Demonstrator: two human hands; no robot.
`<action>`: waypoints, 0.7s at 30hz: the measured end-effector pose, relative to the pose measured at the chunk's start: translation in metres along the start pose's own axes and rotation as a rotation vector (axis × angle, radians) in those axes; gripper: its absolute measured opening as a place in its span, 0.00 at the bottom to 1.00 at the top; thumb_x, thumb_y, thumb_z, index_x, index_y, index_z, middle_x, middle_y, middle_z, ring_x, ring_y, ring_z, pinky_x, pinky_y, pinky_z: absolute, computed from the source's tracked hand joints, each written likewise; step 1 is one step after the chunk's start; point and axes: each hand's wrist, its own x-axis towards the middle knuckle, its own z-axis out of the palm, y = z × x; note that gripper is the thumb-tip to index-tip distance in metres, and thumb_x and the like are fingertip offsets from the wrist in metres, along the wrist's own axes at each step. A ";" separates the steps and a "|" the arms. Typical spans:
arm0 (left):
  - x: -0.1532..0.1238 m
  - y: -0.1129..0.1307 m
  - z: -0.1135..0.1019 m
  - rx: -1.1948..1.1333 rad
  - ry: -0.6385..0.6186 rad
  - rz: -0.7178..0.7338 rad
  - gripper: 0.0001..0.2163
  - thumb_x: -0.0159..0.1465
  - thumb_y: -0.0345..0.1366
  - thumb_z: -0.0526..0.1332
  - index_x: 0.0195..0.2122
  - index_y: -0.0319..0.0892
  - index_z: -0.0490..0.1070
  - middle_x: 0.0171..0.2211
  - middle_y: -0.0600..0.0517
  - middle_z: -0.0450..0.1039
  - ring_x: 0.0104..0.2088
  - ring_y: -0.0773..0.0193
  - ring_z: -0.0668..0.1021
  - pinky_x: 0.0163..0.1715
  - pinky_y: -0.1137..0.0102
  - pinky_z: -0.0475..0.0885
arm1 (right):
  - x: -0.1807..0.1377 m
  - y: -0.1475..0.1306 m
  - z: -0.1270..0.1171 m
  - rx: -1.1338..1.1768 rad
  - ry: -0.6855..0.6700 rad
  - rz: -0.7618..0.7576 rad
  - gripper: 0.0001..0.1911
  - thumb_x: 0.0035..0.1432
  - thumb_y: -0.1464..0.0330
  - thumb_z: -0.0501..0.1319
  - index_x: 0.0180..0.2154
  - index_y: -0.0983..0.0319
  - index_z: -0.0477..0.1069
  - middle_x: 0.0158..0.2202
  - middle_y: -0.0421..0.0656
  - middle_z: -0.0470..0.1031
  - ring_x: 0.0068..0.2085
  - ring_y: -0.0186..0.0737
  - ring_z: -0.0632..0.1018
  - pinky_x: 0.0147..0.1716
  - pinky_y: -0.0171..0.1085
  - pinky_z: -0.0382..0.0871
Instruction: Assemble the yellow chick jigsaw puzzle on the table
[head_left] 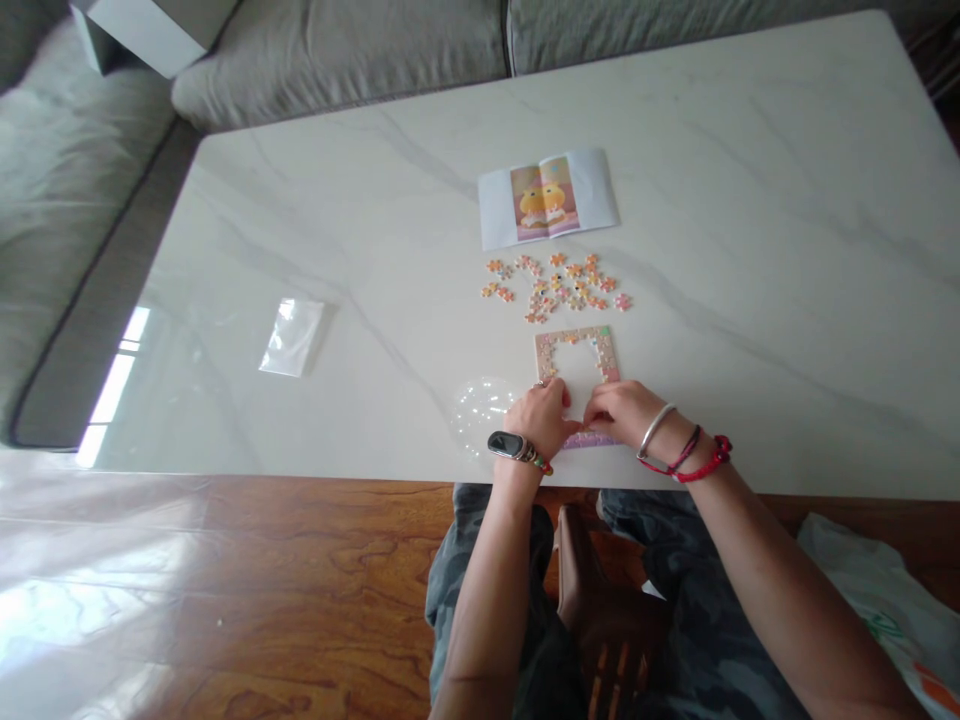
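Observation:
A small jigsaw frame (576, 345), with only its border assembled, lies near the front edge of a white marble table (375, 250). My left hand (541, 417) and my right hand (626, 410) rest on its lower part, fingers curled and pinched close together over the pieces there. What the fingertips hold is too small to make out. Several loose orange and pink puzzle pieces (555, 287) lie scattered just beyond the frame. A printed reference picture (547, 197) lies flat further back.
A clear round plastic shell (482, 412) sits left of my left hand. An empty clear plastic bag (292, 336) lies to the left on the table. A grey sofa (337, 50) runs behind the table, with a white box (150, 30) on it.

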 end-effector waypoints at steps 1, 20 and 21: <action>0.001 -0.001 0.000 -0.012 0.001 0.024 0.11 0.47 0.37 0.61 0.29 0.41 0.63 0.30 0.52 0.66 0.29 0.64 0.70 0.26 0.71 0.63 | 0.000 0.000 0.000 0.002 0.006 -0.004 0.06 0.44 0.75 0.58 0.22 0.62 0.73 0.24 0.41 0.72 0.28 0.33 0.73 0.31 0.31 0.65; -0.001 -0.048 -0.013 0.108 0.091 0.067 0.34 0.49 0.43 0.61 0.55 0.58 0.46 0.58 0.57 0.49 0.56 0.49 0.47 0.44 0.51 0.57 | -0.015 0.041 -0.007 -0.241 0.123 0.187 0.40 0.41 0.63 0.61 0.56 0.54 0.47 0.58 0.44 0.50 0.58 0.52 0.51 0.49 0.63 0.41; 0.000 -0.048 -0.013 0.114 0.076 0.069 0.34 0.49 0.43 0.61 0.55 0.58 0.46 0.57 0.58 0.49 0.56 0.49 0.46 0.45 0.51 0.56 | -0.013 0.038 -0.007 -0.239 0.133 0.193 0.40 0.40 0.63 0.61 0.55 0.54 0.48 0.58 0.44 0.51 0.58 0.52 0.51 0.49 0.63 0.40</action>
